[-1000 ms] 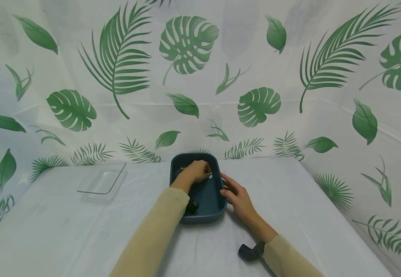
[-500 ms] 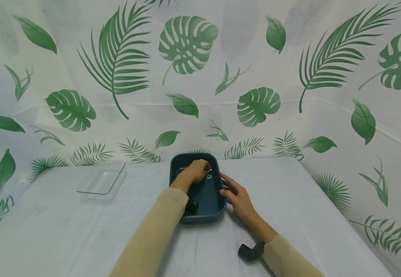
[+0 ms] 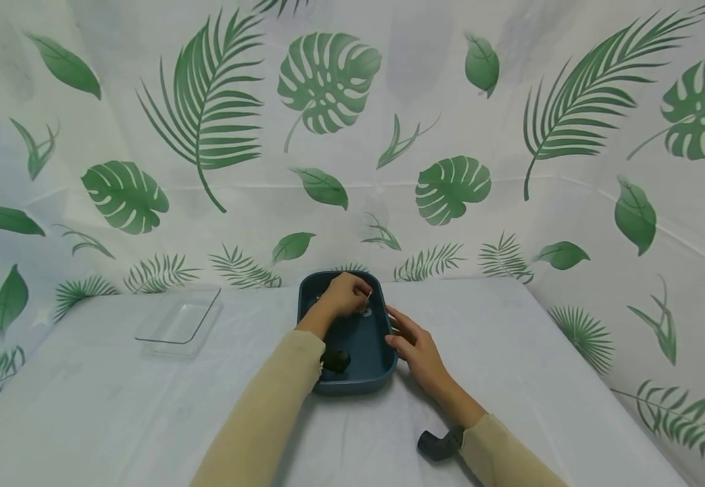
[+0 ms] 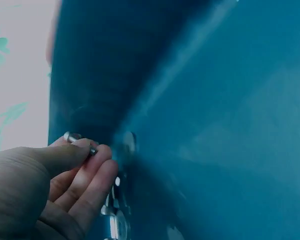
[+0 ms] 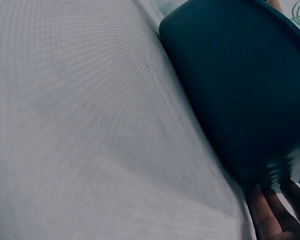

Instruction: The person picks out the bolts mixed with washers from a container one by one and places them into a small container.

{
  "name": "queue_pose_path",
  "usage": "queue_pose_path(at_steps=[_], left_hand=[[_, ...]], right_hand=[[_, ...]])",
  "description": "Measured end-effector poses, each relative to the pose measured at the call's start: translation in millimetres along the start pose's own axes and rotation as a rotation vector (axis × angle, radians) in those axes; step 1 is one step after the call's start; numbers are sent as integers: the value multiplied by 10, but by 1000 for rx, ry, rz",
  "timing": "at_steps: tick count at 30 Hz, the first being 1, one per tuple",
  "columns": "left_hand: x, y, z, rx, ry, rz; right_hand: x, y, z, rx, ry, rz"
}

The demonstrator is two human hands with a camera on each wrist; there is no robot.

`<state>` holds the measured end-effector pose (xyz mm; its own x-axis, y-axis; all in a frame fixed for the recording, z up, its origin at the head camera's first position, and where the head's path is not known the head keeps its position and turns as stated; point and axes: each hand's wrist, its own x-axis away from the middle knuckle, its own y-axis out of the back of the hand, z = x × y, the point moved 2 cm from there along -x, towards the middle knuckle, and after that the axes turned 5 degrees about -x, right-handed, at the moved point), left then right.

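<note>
In the head view my left hand [image 3: 343,295] reaches into the far part of a dark blue bin [image 3: 358,387]. Its thumb and fingertips pinch a small metal bolt [image 4: 81,143], clearest in the left wrist view, with the round head toward the bin's wall. Below the fingers lie several shiny metal pieces [image 4: 115,220], partly hidden by the hand, and a washer [image 4: 130,143] sits close by the fingertips. My right hand [image 3: 421,352] rests against the outside of the bin's right wall, fingers extended along it; in the right wrist view only the fingertips [image 5: 262,212] show.
A clear glass or plastic container [image 3: 182,325] stands at the left of the white-covered table [image 3: 115,412]. Black devices sit at both cuffs, the right one [image 3: 440,446] low over the cloth. Leaf-patterned fabric [image 3: 352,149] hangs right behind the bin.
My left hand has risen slightly from the bin's floor, with the bolt between its fingertips, and its wrist has turned a little. The right hand and the bin stay in place.
</note>
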<state>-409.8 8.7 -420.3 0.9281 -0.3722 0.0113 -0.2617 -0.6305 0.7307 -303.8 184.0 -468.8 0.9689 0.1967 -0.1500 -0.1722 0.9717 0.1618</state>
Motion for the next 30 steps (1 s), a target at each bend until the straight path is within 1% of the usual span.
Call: queue_pose_path(at_steps=[3,5,10,12,15,18,20,24,25,28,30], left_hand=[[30,57,1,58,11,-3],[54,96,-7,86,15,6],[113,197,-41,140,1,24],[150,252,-59,160,-12,24],[245,356,-82,188,-41,25],[354,485,-54,188,-82,11],[428,570,-16,168,-105,-11],[583,715,95,171,-117,-65],[627,743,128,174,-115,-78],[788,827,252,222,-94,-119],[913,891,351,246,-73,-169]], right_hand=[[1,-24,0,-7,2,4],[2,-36,-2,-6,6,8],[0,-30,-7,18,20,-1],[-5,-16,-11,27,22,-6],[-10,4,-19,39,19,-8],[-30,-2,-33,37,15,-15],[-41,-7,-35,34,19,-11],[-44,-7,-33,37,34,-1],[-41,-3,-32,42,37,-2],[-32,3,-29,56,34,-11],[-35,-8,-28,53,33,-8]])
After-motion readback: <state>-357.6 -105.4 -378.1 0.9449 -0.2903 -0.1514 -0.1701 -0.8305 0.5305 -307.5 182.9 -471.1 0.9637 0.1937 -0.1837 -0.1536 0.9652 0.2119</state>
